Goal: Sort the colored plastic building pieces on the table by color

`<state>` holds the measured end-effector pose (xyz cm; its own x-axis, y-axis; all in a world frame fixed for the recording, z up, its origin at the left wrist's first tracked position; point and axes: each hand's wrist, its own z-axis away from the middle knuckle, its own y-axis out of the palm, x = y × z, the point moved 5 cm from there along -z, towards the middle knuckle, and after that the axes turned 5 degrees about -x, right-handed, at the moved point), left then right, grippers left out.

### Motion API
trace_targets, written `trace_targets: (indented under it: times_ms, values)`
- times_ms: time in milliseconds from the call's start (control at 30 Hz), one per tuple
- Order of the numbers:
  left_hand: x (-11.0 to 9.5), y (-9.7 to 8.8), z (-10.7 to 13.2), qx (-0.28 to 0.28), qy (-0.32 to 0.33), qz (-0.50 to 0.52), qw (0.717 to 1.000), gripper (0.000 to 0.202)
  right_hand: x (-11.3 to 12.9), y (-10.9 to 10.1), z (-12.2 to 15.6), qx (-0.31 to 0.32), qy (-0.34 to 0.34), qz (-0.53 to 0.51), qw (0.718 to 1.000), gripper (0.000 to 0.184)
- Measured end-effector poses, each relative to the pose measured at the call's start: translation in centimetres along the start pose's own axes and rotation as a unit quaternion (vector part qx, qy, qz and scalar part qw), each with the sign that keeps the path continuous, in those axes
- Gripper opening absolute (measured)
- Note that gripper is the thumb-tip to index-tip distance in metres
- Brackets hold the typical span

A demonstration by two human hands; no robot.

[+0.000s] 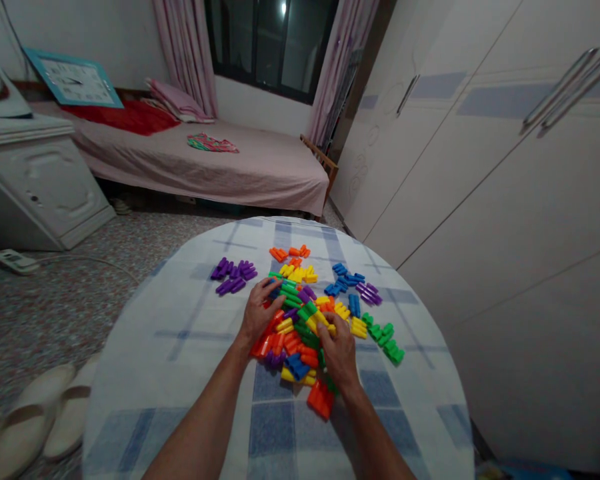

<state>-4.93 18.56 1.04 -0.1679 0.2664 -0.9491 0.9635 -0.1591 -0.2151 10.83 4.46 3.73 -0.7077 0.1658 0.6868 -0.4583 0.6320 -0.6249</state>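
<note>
A heap of coloured plastic building pieces (300, 320) lies mid-way across a round table (180, 347) with a blue-checked white cloth. My left hand (259, 312) rests on the heap's left side, fingers bent over red and green pieces. My right hand (337, 350) sits on the heap's right side, fingers curled around pieces I cannot name. A purple group (233, 273) lies apart at the left, orange pieces (289, 253) at the far side, blue (345, 279) and green (386, 338) groups at the right. A red piece (321, 399) lies under my right wrist.
White wardrobe doors (480, 187) stand close on the right. A bed with a pink cover (205, 163) is beyond the table, a white cabinet (35, 180) at the left. White slippers (35, 417) and a power strip (13, 260) lie on the floor.
</note>
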Motion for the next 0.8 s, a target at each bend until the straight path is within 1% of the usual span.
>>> trace_targets:
  times_ms: [100, 200, 333, 467, 633, 733, 800]
  values:
    - [-0.4, 0.2, 0.1, 0.024, 0.011, -0.014, 1.000, 0.049, 0.8, 0.9, -0.6, 0.027, 0.003, -0.038, 0.999, 0.042]
    - [-0.4, 0.3, 0.2, 0.044, 0.012, -0.020, 0.999, 0.049, 1.6, 2.1, -0.7, 0.037, 0.008, -0.071, 0.997, 0.042]
    - [-0.1, 0.4, 0.0, 0.037, 0.002, -0.016, 0.999, 0.048, 2.2, 3.0, -0.5, 0.043, 0.017, -0.104, 0.994, 0.043]
    - [0.1, 0.4, -0.1, 0.028, -0.008, 0.002, 1.000, 0.047, 2.8, 3.4, -0.5, 0.053, 0.027, -0.116, 0.992, 0.043]
    - [-0.5, 0.2, -0.1, 0.035, -0.026, 0.063, 0.997, 0.046, 3.9, 4.0, -0.8, 0.069, 0.015, -0.107, 0.992, 0.043]
    - [-0.4, -0.1, -0.1, 0.033, -0.056, 0.120, 0.991, 0.044, 4.1, 4.1, -0.5, 0.079, -0.006, -0.092, 0.993, 0.042]
    - [0.1, -0.3, 0.0, 0.019, -0.087, 0.171, 0.981, 0.045, 3.8, 3.8, -0.3, 0.077, -0.013, -0.076, 0.994, 0.043]
